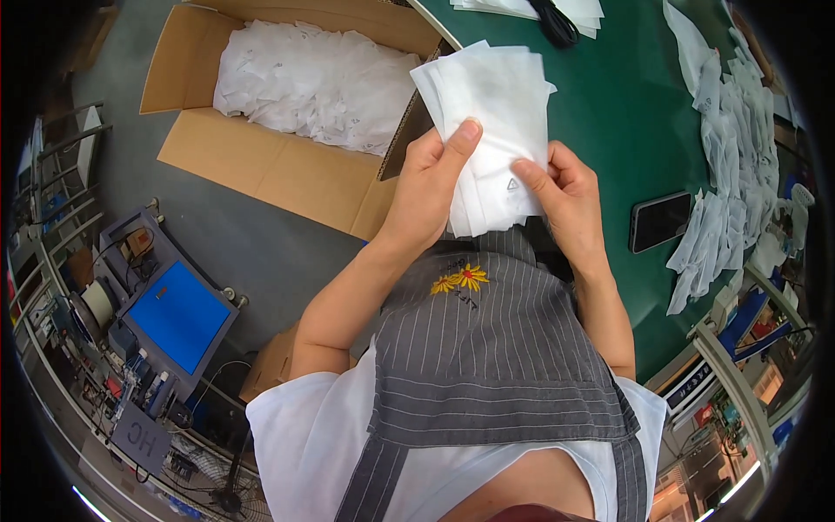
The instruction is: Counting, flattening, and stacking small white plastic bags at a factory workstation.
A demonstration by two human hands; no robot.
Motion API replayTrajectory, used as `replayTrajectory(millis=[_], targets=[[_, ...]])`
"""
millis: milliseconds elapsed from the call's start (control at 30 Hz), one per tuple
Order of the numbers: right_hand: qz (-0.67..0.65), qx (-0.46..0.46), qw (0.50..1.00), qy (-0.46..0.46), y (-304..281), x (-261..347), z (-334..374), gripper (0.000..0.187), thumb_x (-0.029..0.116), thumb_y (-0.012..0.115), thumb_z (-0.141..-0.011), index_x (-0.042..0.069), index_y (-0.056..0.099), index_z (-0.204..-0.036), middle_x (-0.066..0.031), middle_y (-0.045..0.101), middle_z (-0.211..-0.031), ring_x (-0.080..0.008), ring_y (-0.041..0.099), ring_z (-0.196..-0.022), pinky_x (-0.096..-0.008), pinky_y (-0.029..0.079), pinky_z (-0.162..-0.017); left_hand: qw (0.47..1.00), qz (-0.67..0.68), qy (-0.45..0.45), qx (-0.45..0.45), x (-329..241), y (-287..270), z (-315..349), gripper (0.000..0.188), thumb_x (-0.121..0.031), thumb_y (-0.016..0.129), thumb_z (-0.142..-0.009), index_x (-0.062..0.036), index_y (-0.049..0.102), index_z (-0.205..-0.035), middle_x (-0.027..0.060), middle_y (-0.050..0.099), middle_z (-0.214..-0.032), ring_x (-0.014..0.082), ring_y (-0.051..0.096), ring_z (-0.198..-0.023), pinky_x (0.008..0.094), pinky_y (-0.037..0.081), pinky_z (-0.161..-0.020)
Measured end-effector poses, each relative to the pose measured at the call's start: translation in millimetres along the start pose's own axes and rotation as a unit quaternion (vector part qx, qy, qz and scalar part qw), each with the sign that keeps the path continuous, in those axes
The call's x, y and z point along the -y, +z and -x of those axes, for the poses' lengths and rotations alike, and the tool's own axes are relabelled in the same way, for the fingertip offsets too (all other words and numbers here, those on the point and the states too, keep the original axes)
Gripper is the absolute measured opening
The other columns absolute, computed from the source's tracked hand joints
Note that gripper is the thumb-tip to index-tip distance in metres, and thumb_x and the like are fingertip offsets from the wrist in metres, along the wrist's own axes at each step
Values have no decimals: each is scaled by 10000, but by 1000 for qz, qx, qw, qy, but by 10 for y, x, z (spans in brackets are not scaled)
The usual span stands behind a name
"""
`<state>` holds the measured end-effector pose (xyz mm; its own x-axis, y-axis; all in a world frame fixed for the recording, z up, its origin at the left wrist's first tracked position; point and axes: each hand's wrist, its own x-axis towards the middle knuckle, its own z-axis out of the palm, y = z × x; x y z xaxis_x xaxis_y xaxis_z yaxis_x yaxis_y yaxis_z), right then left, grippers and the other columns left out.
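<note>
A fanned stack of thin white plastic bags [497, 96] is held up in front of my apron, over the table's near edge. My left hand [432, 178] is closed on its left side, the thumb lying on top and the fingers partly hidden underneath. On the lower right, my right hand [567, 193] pinches the stack between thumb and curled fingers, close to a small printed triangle mark. The bags' lower ends are uneven and overlap one another.
An open cardboard box [261, 187] full of similar white bags [313, 83] stands at the left. On the green table [609, 104] lie a black phone [659, 222], a long heap of translucent bags [731, 165] and a black cable coil [555, 24]. A cart carries a blue panel [181, 315].
</note>
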<state>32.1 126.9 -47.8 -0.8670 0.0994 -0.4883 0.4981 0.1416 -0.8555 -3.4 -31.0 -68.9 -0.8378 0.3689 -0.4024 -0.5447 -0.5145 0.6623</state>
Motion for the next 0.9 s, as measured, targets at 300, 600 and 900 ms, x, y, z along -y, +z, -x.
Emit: replayTrajectory(millis=[300,600,900], targets=[[106,-147,979,-97,-378,-47,166,310,263,531,-925,8,596,-761,39,527,-691,-42,429,-654,-212,370,-589,999,-33,-7,-12,-34,7,21,345,-268,462,-957,38,539,-1097,66,623,-937,93,596,-790,245,498,-692],[103,-167,867,-459,-196,352,-61,291,-8,529,-800,68,662,-1047,-172,541,-1207,-355,454,-1177,-436,326,-1005,962,-130,-208,122,-197,30,-8,326,-262,492,-935,25,576,-1065,57,631,-922,96,602,-786,236,490,-687],[347,-35,759,-550,-309,179,-170,371,38,575,-691,225,701,-986,-98,501,-1284,-334,405,-1238,-493,316,-1009,969,44,-226,90,-232,54,20,365,-300,489,-937,12,562,-1112,67,620,-1012,100,597,-864,245,491,-728]])
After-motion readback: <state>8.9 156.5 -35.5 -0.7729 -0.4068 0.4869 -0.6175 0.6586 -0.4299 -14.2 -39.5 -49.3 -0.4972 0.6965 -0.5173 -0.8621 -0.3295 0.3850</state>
